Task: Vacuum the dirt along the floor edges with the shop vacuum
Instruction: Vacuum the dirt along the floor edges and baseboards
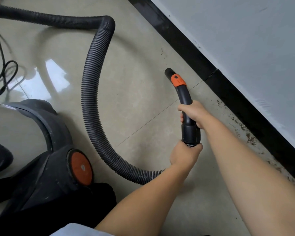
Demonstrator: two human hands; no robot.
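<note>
Both my forearms reach forward: my left hand (186, 155) grips the hose (92, 92) where it joins the nozzle handle (186, 99), and my right hand (193, 114) grasps the handle farther up. Its long axis points ahead, open tip just left of the black baseboard (228, 92). Dirt (245, 132) lies along that floor edge, to my right and behind the tip.

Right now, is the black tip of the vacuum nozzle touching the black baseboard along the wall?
Apart. The head view shows a strip of bare floor tile between the nozzle tip and the baseboard.
</note>
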